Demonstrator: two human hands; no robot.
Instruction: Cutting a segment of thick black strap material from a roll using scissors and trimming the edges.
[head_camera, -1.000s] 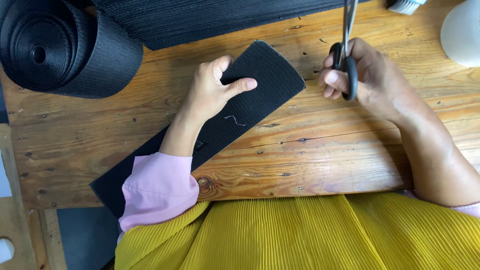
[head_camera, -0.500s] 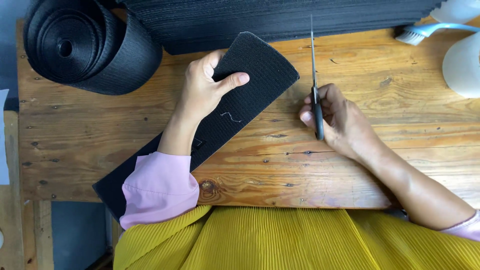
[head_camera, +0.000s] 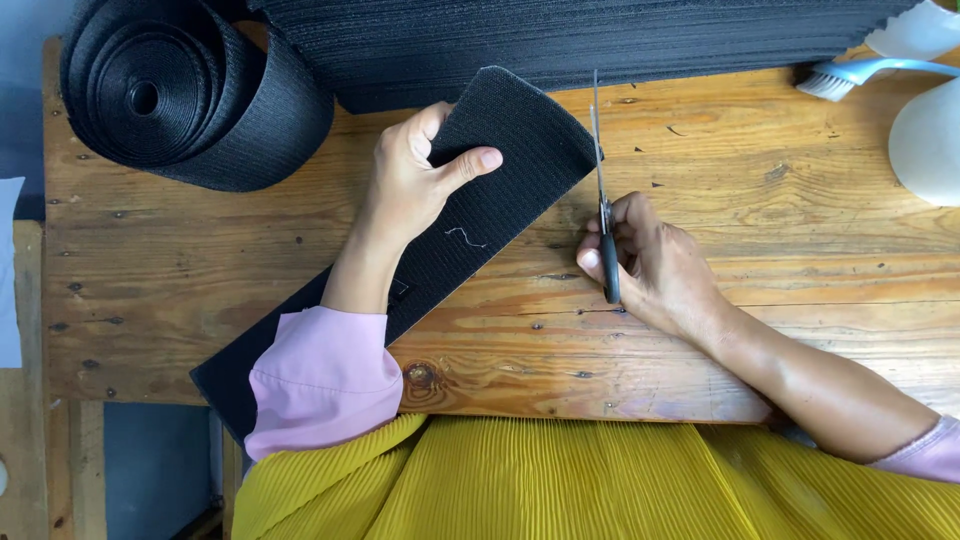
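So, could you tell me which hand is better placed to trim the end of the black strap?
The right hand, probably: it holds the scissors, blades pointing up beside the black strap. The left hand pinches the strap and is better placed to steady it.

The left hand (head_camera: 420, 180) covers part of the black strap (head_camera: 500, 190). The scissors' (head_camera: 603, 190) handles sit hidden inside the right hand (head_camera: 650, 265). The frame's edge cuts off the white container (head_camera: 930, 140).
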